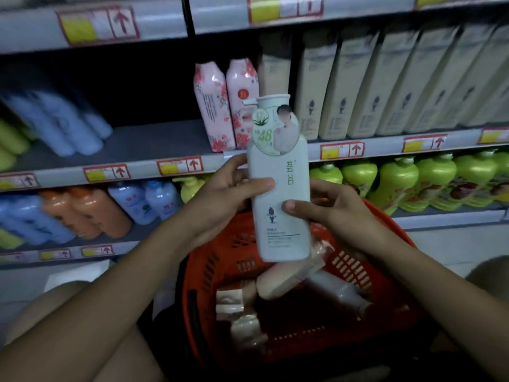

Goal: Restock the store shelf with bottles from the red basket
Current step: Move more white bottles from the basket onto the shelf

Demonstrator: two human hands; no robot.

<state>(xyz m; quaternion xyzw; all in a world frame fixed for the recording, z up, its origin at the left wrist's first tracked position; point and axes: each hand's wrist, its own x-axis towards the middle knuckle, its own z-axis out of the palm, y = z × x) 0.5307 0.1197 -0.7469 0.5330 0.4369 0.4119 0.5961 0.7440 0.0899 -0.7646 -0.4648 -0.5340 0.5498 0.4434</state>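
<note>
Pale green pump bottle [281, 188] held upright in front of the store shelf [165, 144], above the red basket [380, 274]. Left hand [228, 194] grips its left side, thumb across the front; right hand [322, 205] grips the right side, thumb on the label. The basket holds more bottles [278, 285] lying on their sides. Behind stand pink floral bottles [225, 106] and a row of cream bottles [385, 86]; green bottles [413, 180] fill the shelf below.

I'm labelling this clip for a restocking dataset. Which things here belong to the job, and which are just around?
Job: pale green bottle, held by left hand and right hand; red basket; shelf.
Around: pink floral bottles; green pump bottles; price tags.
</note>
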